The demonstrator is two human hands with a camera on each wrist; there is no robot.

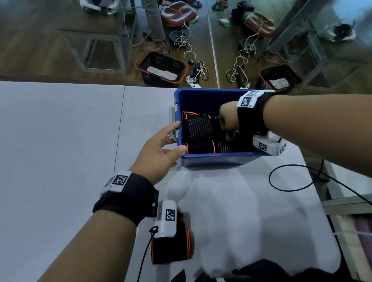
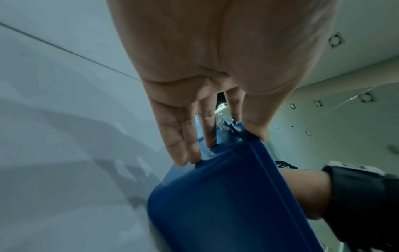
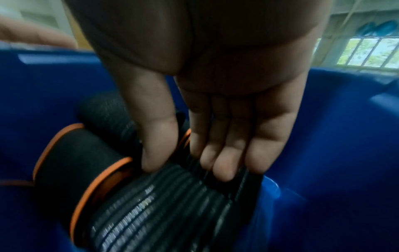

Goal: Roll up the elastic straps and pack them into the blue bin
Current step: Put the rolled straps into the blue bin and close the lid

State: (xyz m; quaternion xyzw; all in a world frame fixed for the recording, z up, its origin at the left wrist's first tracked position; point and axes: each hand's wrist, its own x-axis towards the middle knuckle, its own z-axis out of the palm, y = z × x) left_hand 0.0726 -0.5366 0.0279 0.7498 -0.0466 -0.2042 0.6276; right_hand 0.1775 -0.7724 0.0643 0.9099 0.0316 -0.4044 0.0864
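Nearest the camera, a flat black orange-edged elastic strap (image 1: 173, 244) waits on the white desk (image 1: 48, 151). At twelve o'clock, the left hand (image 1: 159, 151), fingers extended, braces the blue plastic bin (image 1: 215, 158); the right hand (image 1: 229, 120) pinches a ribbed black strap roll (image 3: 164, 209) inside, and should seat it snugly against its neighbours before letting go.

the blue bin (image 1: 217, 158) is a rectangular plastic tub standing upright on the white table (image 1: 48, 151), with a grey latch on its left end wall, and it holds several rolled elastic straps (image 1: 199, 128) lying on their sides: black ribbed rolls with pale stripes and black rolls with orange edges, packed side by side and touching. one ribbed roll (image 3: 172, 204) lies against an orange-edged roll (image 3: 82, 162) near the bin's near wall. another strap (image 1: 175, 246), black with orange edges, lies on the table well apart from the bin, nearer the person, and whether it is rolled cannot be told.
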